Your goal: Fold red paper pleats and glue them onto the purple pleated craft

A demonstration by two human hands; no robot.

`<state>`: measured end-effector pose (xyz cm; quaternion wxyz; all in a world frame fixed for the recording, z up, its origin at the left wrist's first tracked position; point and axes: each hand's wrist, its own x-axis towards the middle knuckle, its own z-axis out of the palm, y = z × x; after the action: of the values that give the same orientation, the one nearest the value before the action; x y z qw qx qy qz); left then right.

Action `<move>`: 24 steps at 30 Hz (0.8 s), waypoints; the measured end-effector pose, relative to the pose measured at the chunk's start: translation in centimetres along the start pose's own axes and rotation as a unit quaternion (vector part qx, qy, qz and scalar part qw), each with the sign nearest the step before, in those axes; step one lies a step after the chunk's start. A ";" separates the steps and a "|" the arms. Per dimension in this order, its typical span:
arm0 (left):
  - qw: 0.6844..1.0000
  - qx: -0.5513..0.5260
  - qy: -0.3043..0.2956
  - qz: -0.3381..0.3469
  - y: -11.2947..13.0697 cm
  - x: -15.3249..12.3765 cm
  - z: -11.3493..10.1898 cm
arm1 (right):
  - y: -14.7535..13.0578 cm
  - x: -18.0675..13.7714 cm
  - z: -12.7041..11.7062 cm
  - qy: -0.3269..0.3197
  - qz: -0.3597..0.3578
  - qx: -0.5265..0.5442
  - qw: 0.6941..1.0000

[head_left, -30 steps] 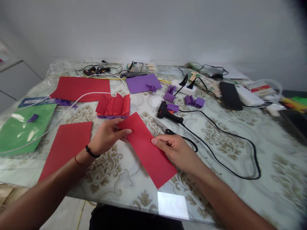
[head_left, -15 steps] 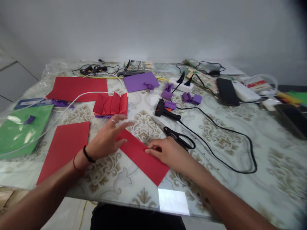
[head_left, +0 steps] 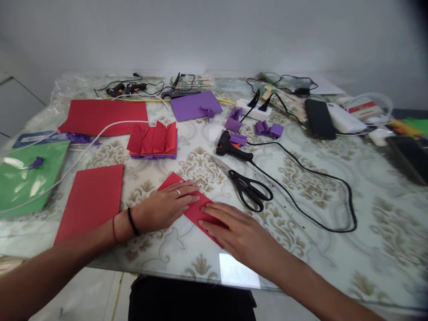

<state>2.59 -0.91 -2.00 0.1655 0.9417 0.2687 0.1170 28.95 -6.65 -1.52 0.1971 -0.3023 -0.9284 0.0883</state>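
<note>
A folded red paper strip (head_left: 194,209) lies on the patterned table near the front edge. My left hand (head_left: 165,207) rests flat on its left part, fingers stretched out, a ring on one finger. On the strip's right part my right hand (head_left: 237,232) presses down with fingers extended. Black scissors (head_left: 249,189) lie just right of the hands, shut. A pleated red and purple paper piece (head_left: 154,140) sits behind the strip.
A red sheet (head_left: 90,200) lies at the left, a green sheet (head_left: 25,176) beyond it, another red sheet (head_left: 103,116) and a purple sheet (head_left: 195,104) farther back. A black glue gun (head_left: 232,149) with cable, purple scraps (head_left: 269,129), a power strip (head_left: 256,113) and phones (head_left: 319,118) fill the right.
The red paper has been folded into a narrower strip and laid flat. Both hands went from pinching its edges to pressing down on it. The view tilted slightly.
</note>
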 end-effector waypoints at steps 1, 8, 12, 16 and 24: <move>1.000 0.005 -0.002 0.006 0.0 -0.1 0.1 | 0.0 -0.4 0.2 0.001 0.000 -0.004 1.000; 0.998 0.052 -0.030 0.018 0.2 -0.4 0.5 | -0.4 -1.8 0.7 0.001 0.015 -0.014 1.000; 0.998 0.065 -0.026 0.008 0.5 -0.4 0.6 | -1.1 -0.6 0.2 0.008 0.050 -0.011 0.999; 0.998 0.061 -0.002 0.000 0.7 -0.4 0.8 | -1.3 1.8 0.6 -0.024 0.056 -0.071 0.996; 0.996 0.087 0.005 -0.031 0.8 -0.3 0.7 | -0.7 3.0 1.7 -0.053 0.065 -0.135 0.987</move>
<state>2.89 -1.84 -2.36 0.0855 0.9432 0.3074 0.0924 25.62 -5.54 -1.94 0.0983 -0.3808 -0.9194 -0.0095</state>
